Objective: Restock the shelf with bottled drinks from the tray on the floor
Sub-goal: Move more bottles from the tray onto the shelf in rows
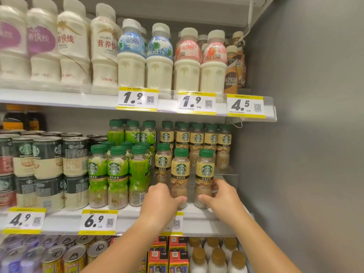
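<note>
Two beige-labelled coffee bottles with green caps stand at the front of the middle shelf (197, 213). My left hand (161, 200) wraps the base of the left bottle (180, 174). My right hand (222, 196) grips the base of the right bottle (204, 172). A third beige bottle (163, 162) stands just left, behind my left hand. More of the same bottles (197, 138) fill the rows behind. The tray on the floor is out of view.
Green-labelled bottles (118, 172) and stacked cans (47, 154) stand to the left. White milk bottles (159, 60) fill the upper shelf. Cans and white bottles (216, 257) sit below. The grey cabinet wall (305, 134) closes the right side. Price tags (98, 221) line the edges.
</note>
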A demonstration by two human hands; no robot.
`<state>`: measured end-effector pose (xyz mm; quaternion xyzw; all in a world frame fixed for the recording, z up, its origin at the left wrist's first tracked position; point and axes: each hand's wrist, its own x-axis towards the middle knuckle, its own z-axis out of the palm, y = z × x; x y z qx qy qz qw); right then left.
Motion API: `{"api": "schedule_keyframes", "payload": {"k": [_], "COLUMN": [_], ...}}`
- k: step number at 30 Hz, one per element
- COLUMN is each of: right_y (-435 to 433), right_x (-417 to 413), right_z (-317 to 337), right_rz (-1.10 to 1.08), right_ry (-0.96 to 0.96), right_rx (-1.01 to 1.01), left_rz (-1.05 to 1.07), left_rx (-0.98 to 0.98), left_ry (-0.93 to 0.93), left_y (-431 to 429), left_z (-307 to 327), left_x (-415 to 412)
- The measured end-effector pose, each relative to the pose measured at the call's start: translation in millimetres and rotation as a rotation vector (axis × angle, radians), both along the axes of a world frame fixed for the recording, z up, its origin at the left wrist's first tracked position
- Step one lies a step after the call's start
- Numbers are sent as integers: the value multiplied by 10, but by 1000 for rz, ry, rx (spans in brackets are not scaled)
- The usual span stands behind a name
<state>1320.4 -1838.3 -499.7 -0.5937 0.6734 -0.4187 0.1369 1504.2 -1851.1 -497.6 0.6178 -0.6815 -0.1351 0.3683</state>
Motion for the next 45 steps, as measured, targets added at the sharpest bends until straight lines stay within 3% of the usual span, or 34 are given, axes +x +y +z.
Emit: {"api": "schedule_keyframes", "payload": {"k": [15, 24, 36, 40, 45], "right_y": [-400, -500, -554, -435, -102], "right_x": [157, 173, 166, 118, 67], "right_z": [32, 28, 36, 71, 108], "right_rz": [69, 50, 40, 6, -92], "right_ry": [-78, -30, 5, 137, 566], "right_rx": [27, 33, 78, 156, 190], "left_rz": [43, 56, 56, 18, -80], "left_rx": [88, -24, -11, 22, -109], "left_ry": [-143, -253, -331, -402, -619], "left_y": [-205, -298, -350, -293, -99], "left_z": [127, 81, 95, 166, 106], "left_x": [-43, -104, -117, -48, 149]}}
